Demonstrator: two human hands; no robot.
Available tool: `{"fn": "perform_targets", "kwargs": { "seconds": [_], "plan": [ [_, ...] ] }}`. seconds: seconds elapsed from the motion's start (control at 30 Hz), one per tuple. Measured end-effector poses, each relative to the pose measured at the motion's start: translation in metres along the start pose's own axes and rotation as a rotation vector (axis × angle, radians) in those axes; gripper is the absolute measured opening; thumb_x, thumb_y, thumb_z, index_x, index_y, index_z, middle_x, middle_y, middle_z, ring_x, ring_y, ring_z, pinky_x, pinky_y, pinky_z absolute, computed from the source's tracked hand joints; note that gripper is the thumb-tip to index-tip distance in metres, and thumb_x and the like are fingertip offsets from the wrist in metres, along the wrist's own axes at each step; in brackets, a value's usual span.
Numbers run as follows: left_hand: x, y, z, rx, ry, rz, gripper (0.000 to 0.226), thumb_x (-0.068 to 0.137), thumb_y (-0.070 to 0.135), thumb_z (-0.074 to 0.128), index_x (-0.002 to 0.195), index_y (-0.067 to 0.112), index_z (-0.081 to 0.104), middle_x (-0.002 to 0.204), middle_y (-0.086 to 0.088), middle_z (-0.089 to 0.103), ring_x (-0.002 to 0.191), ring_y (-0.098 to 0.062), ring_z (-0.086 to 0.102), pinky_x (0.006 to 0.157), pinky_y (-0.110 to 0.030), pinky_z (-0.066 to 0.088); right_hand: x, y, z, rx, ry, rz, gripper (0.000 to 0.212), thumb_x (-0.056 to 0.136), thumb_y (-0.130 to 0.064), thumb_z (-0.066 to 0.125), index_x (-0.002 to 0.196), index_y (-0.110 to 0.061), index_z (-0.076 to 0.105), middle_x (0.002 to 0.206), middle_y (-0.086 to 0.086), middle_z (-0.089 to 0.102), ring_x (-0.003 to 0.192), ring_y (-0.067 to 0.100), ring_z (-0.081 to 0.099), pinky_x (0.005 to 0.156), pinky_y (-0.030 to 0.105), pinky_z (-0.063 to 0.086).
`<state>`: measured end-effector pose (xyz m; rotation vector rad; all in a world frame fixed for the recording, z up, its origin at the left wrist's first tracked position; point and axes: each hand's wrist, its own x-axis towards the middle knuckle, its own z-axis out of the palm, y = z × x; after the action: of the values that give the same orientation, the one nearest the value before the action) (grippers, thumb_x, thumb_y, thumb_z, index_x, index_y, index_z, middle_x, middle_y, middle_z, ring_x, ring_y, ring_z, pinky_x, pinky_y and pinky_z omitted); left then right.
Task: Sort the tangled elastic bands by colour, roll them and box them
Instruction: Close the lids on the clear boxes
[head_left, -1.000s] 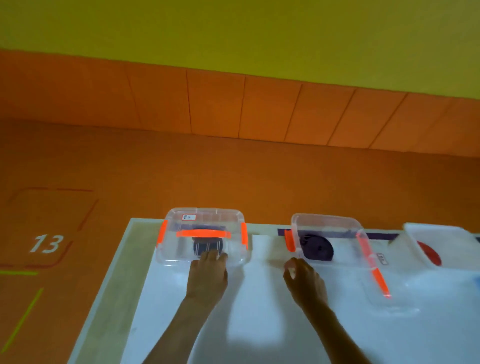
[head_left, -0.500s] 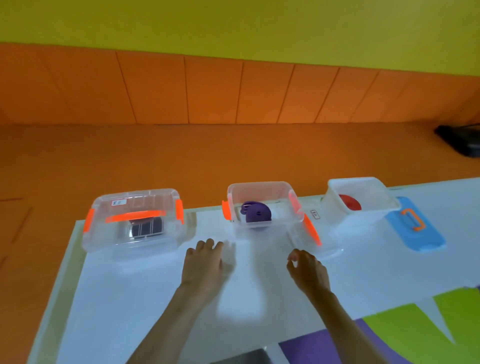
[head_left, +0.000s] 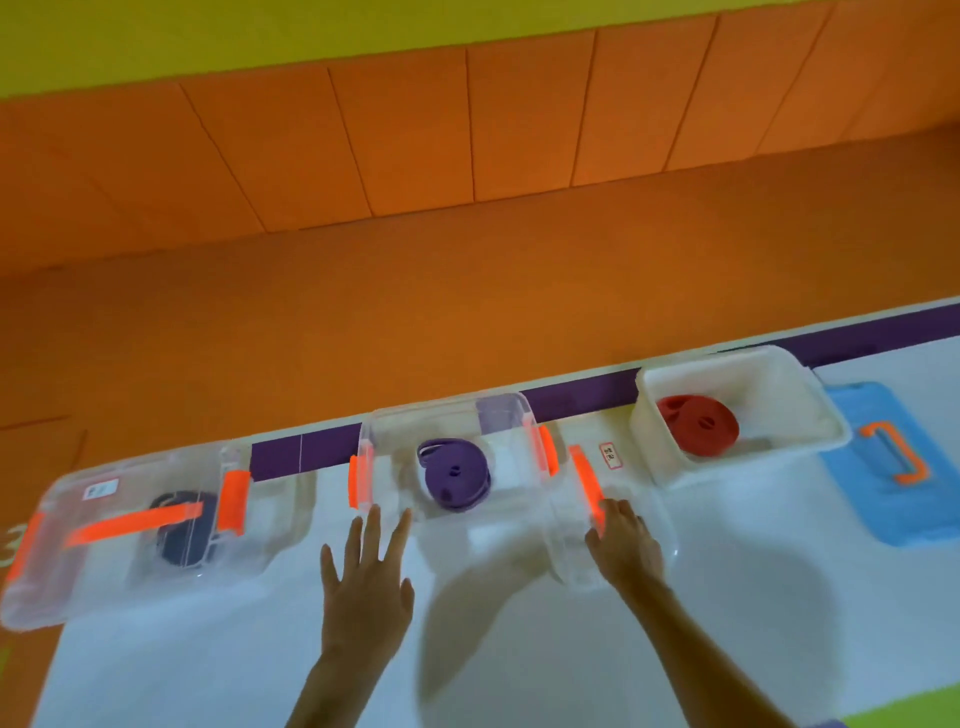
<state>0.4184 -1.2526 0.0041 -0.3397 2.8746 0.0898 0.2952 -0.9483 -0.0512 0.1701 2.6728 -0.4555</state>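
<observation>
The fingers (head_left: 371, 530) of the left hand (head_left: 366, 587) are straight and spread wide, holding nothing, their tips just at the near wall of the middle clear box (head_left: 519, 415). The fingers (head_left: 615, 512) of the right hand (head_left: 626, 548) are bent down onto the clear lid (head_left: 571, 551), which lies flat on the table (head_left: 519, 665) just right of that box, by its orange handle (head_left: 584, 480). From where I stand I cannot tell whether they grip the lid or only rest on it. Inside the open middle box sits a purple roll (head_left: 454, 478), neatly coiled. To the left, a second clear box (head_left: 104, 561) is blurred, but its lid is on and a dark roll (head_left: 182, 530) shows through it. To the right, a white box (head_left: 737, 374) holds a red roll (head_left: 698, 423), uncovered, with a blue lid (head_left: 883, 514) flat on the table beside it. I see no loose or tangled bands anywhere, so the sorting and rolling look finished and each colour is boxed. What seems left is closing up: the clear lid onto the purple box, which looks like the step in hand, then the blue lid onto the white one.
</observation>
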Motion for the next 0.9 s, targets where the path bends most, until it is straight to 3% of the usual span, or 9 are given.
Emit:
{"fn": "perform_targets", "kwargs": {
  "seconds": [0.03,0.13,0.2,0.3,0.43,0.53,0.67,0.83,0.9],
  "plan": [
    [0.0,0.006,0.001,-0.008,-0.018,-0.015,0.093,0.103,0.041,0.058,0.164,0.036,-0.011,0.179,-0.008,0.0,0.165,-0.032,0.007,0.128,-0.063,0.014,0.012,0.004,0.001,0.02,-0.012,0.013,0.046,0.101,-0.025,0.058,0.146,-0.016,0.05,0.142,0.008,0.054,0.129,0.032,0.056,0.099,0.046,0.052],
    [0.003,0.019,0.002,-0.016,-0.04,-0.018,0.1,0.072,0.028,0.094,0.159,0.019,0.046,0.161,-0.017,0.05,0.147,-0.043,0.05,0.11,-0.07,0.044,0.043,0.011,0.008,0.108,-0.003,0.059,0.053,0.102,-0.024,0.059,0.151,-0.011,0.047,0.151,0.011,0.05,0.135,0.036,0.051,0.103,0.049,0.049],
    [0.003,0.02,0.006,0.007,0.01,-0.013,0.099,0.063,0.022,0.1,0.152,0.015,0.057,0.154,-0.019,0.057,0.139,-0.044,0.057,0.102,-0.07,0.049,0.055,0.013,0.015,0.088,0.014,0.066,0.047,0.102,-0.024,0.06,0.146,-0.009,0.052,0.144,0.014,0.055,0.128,0.037,0.056,0.099,0.049,0.052],
    [0.002,0.019,0.012,-0.025,0.039,-0.041,0.101,0.074,0.015,0.091,0.162,0.017,0.041,0.167,-0.014,0.041,0.153,-0.04,0.041,0.112,-0.066,0.042,0.064,0.012,0.022,0.037,0.039,0.069,0.03,0.104,-0.026,0.056,0.127,-0.007,0.059,0.125,0.017,0.063,0.11,0.038,0.066,0.087,0.046,0.057],
    [0.002,0.022,0.023,-0.11,0.037,-0.103,0.1,0.093,0.012,0.07,0.168,0.024,0.006,0.176,-0.001,0.002,0.164,-0.031,0.003,0.127,-0.06,0.026,0.072,0.01,0.018,0.035,0.015,0.074,0.034,0.096,-0.036,0.069,0.114,-0.008,0.063,0.11,0.012,0.069,0.098,0.033,0.071,0.084,0.041,0.058],
    [0.002,0.027,0.027,-0.147,0.043,-0.121,0.098,0.096,0.016,0.069,0.168,0.025,0.003,0.177,-0.001,0.0,0.164,-0.031,-0.001,0.126,-0.061,0.026,0.068,0.013,0.014,0.054,-0.016,0.107,0.04,0.087,-0.04,0.079,0.111,-0.011,0.068,0.104,0.008,0.073,0.095,0.029,0.072,0.084,0.038,0.057],
    [0.001,0.03,0.027,-0.135,0.063,-0.112,0.101,0.089,0.02,0.079,0.167,0.019,0.016,0.176,-0.012,0.019,0.162,-0.038,0.013,0.119,-0.069,0.033,0.038,0.022,0.008,0.111,-0.026,0.162,0.039,0.079,-0.042,0.082,0.107,-0.017,0.071,0.101,0.005,0.073,0.093,0.03,0.072,0.081,0.036,0.056],
    [0.003,0.023,0.033,-0.148,-0.005,-0.086,0.098,0.104,0.033,0.059,0.164,0.026,-0.018,0.171,-0.005,-0.028,0.16,-0.033,-0.023,0.128,-0.065,0.017,-0.02,0.028,0.007,0.147,0.016,0.221,0.032,0.074,-0.039,0.078,0.099,-0.021,0.07,0.096,0.002,0.072,0.09,0.031,0.071,0.073,0.033,0.051],
    [0.004,0.021,0.032,-0.166,-0.026,-0.069,0.096,0.107,0.038,0.055,0.164,0.027,-0.021,0.171,-0.005,-0.031,0.159,-0.033,-0.027,0.129,-0.064,0.015,-0.045,0.031,0.009,0.153,0.051,0.243,0.031,0.073,-0.039,0.078,0.098,-0.021,0.07,0.097,0.002,0.072,0.089,0.03,0.071,0.075,0.033,0.053]
  ]
}}
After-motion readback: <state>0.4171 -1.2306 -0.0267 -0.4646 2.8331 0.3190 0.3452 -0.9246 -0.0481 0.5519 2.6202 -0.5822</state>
